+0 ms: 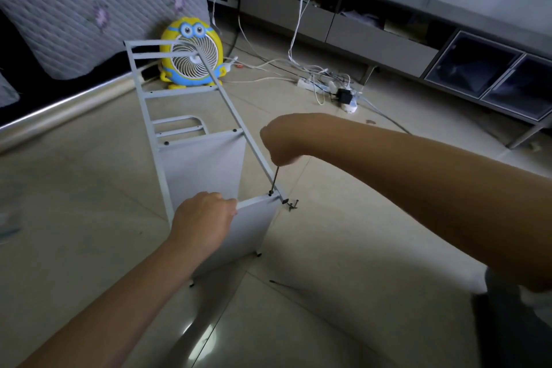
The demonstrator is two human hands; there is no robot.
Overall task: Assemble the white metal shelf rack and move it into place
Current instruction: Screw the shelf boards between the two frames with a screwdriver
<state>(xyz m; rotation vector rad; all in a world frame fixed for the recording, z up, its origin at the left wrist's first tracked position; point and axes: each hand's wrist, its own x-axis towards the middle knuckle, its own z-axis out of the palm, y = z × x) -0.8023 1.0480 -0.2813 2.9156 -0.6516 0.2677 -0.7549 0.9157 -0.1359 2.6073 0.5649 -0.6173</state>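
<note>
Head view: left hand [206,215] grips rack [206,164] edge

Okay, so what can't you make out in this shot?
Head view, screwdriver: handle hidden inside the right hand; only the shaft shows.
Head view, left hand: fingertips curled out of sight over the shelf panel.
Head view, screws on the floor: too small to count.

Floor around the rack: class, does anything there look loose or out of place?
Yes. A few loose screws lie on the floor beside the near corner of the rack, easy to kick away; cables sprawl tangled farther back.
</note>
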